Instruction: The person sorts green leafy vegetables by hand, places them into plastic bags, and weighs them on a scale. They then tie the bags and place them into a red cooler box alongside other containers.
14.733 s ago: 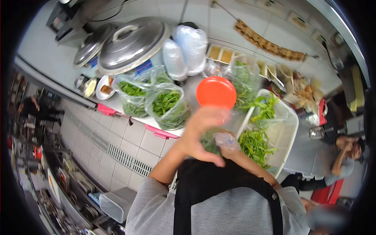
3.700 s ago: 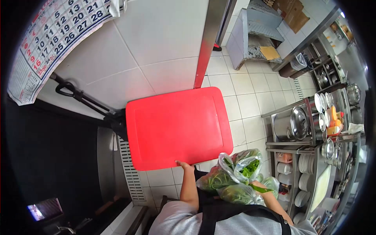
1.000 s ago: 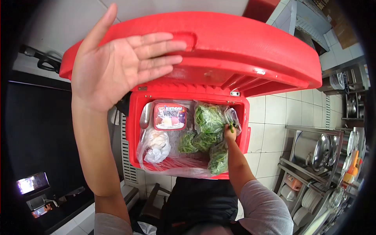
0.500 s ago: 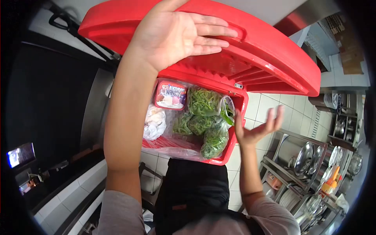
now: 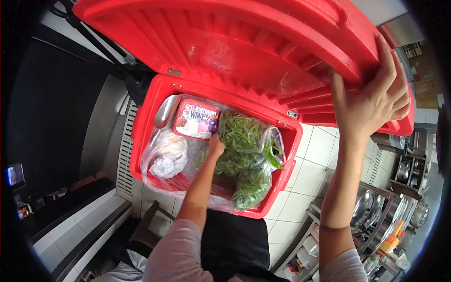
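Observation:
A red cooler box (image 5: 289, 181) stands open, its ribbed lid (image 5: 263, 56) raised. My right hand (image 5: 369, 101) grips the lid's edge at the right, thumb on the inner side and fingers over the outer rim. My left hand (image 5: 216, 146) reaches into the box between the ice cream tub (image 5: 196, 118) and the bagged leafy greens (image 5: 242, 131); its fingers are mostly hidden. Another clear bag of greens (image 5: 252, 188) lies nearer me. A white crumpled bundle in plastic (image 5: 168, 155) sits at the left, below a metal scoop (image 5: 165, 113).
Tiled floor (image 5: 300, 174) shows right of the box. Metal racks with pots and lids (image 5: 371, 207) stand farther right. A dark appliance (image 5: 51, 117) and a metal panel (image 5: 101, 117) are on the left, with a floor grate (image 5: 126, 155) beside the box.
My left hand has come down from in front of the lid into the box. My right hand has moved up and taken hold of the lid's edge. The lid appears tipped farther open.

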The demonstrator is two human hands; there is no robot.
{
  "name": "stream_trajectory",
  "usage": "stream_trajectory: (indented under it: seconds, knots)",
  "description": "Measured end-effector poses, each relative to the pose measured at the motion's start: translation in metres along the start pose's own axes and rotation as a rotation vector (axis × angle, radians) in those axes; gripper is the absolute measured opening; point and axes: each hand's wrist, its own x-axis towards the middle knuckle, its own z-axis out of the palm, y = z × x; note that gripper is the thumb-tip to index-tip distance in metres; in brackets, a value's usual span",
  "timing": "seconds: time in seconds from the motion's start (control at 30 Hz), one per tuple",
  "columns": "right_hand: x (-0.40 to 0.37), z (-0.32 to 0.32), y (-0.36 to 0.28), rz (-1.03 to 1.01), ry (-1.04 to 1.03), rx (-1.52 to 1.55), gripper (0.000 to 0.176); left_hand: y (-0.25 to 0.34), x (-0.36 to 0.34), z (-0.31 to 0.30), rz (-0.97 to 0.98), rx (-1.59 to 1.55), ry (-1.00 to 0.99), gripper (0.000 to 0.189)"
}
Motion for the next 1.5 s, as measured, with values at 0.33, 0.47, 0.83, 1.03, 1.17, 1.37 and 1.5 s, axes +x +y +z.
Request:
stream_trajectory:
  seconds: [0.33,0.47,0.83,1.03,1.17,1.37,1.5]
  knots:
    - [0.0,0.01,0.007,-0.157,0.075,-0.023,0.075,0.035,0.005,0.085,-0.071,-1.573,0.128,0.045]
    - [0.002,0.017,0.017,-0.249,0.131,-0.07,0.076,-0.013,0.042,0.089,-0.019,0.121,-0.029,0.074]
    - [-0.001,0.02,0.017,-0.259,0.159,-0.108,0.078,-0.052,0.085,0.083,0.248,0.637,-0.517,0.099]
    - [0.0,0.02,0.015,-0.24,0.17,-0.086,0.077,-0.006,0.068,0.043,0.091,0.044,-0.732,0.086]
    - [-0.002,0.019,0.003,-0.177,0.159,-0.078,0.076,0.005,0.061,0.029,-0.471,-0.313,-0.613,0.08]
    - [-0.001,0.016,0.004,-0.178,0.141,-0.057,0.079,-0.037,0.067,0.061,0.306,0.289,-0.53,0.089]
    - [-0.003,0.019,0.006,-0.042,0.068,0.039,0.079,0.062,-0.016,-0.02,-0.095,0.36,-0.205,0.081]
